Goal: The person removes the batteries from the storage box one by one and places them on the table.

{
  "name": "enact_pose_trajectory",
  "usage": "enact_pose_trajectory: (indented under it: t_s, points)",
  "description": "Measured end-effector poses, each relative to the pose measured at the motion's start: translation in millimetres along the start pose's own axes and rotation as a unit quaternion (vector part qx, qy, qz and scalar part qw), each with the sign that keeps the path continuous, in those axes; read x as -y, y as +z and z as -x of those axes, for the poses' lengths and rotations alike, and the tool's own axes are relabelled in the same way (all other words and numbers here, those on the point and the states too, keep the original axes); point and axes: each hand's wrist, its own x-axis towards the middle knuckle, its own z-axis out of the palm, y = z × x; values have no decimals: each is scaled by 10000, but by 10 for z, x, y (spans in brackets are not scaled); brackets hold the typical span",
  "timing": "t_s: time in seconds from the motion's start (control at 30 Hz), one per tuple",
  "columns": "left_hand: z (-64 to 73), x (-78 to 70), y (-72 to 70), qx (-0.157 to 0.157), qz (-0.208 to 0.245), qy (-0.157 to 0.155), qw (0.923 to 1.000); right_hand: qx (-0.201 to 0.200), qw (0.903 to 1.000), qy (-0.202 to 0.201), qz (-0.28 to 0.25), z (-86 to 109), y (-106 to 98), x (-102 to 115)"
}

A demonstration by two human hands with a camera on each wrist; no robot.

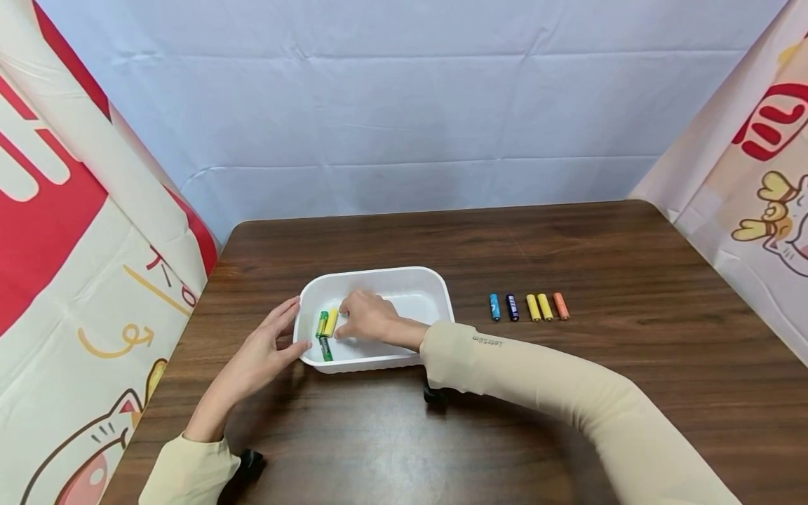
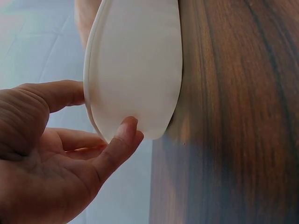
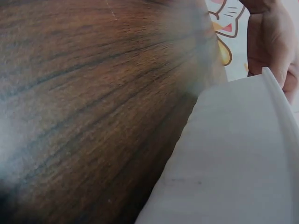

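Observation:
A white plastic tray (image 1: 413, 351) stands on the table, left of its middle. Inside at its left end lie a green-and-yellow battery (image 1: 322, 324), a yellow battery (image 1: 331, 323) and a dark green battery (image 1: 325, 349). My right hand (image 1: 371, 317) reaches into the tray, thumb and forefinger apart beside the yellow battery; its palm side is hidden. With extended fingers, my left hand (image 1: 268, 351) touches the tray's left end. In the left wrist view, the left fingers (image 2: 119, 144) rest against the tray's outer wall and rim.
Right of the tray, a light blue battery (image 1: 495, 307), a dark blue battery (image 1: 513, 308), two yellow batteries (image 1: 533, 308) and an orange battery (image 1: 560, 306) stand in a row on the brown table (image 1: 568, 245). A pale cloth (image 1: 410, 126) hangs behind.

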Motion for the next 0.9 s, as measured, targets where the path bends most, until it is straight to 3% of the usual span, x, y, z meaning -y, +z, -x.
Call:
enact_pose_trajectory:
  t_s: [0.9]
  points:
    - [2,5,22,-84,108,54,9999,-292,9968,-382,634,-102,131,87]
